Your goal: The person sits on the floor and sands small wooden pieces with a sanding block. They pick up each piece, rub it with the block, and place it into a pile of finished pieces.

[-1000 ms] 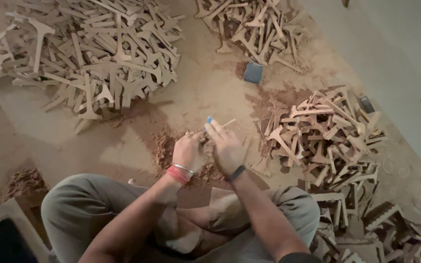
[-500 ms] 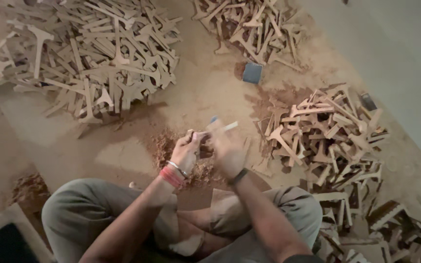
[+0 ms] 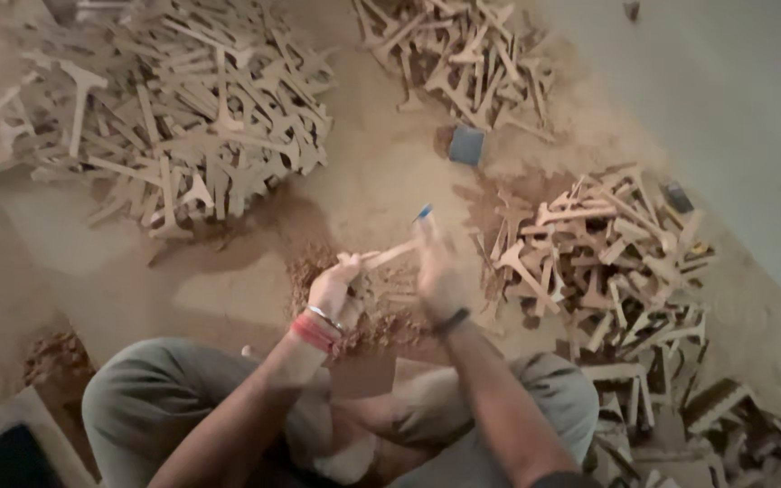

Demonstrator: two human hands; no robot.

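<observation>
I sit cross-legged on a dusty floor. My left hand (image 3: 336,287), with red bands at the wrist, grips a thin pale wooden piece (image 3: 390,254) that points up and to the right. My right hand (image 3: 437,271), blurred, with a dark wrist band, holds a small tool with a blue tip (image 3: 424,213) against that piece. A heap of brown wood shavings (image 3: 368,307) lies under both hands, in front of my knees.
A big pile of cut wooden shapes (image 3: 174,126) lies at the far left, a smaller pile (image 3: 463,54) at the top, another pile (image 3: 607,253) to my right, reaching down past my right knee. A small dark blue block (image 3: 466,145) lies on the floor. A dark tray (image 3: 2,452) sits at the lower left.
Both hands have risen a little off the shavings, and the wooden piece now tilts up to the right. My right hand has shifted along it and is blurred.
</observation>
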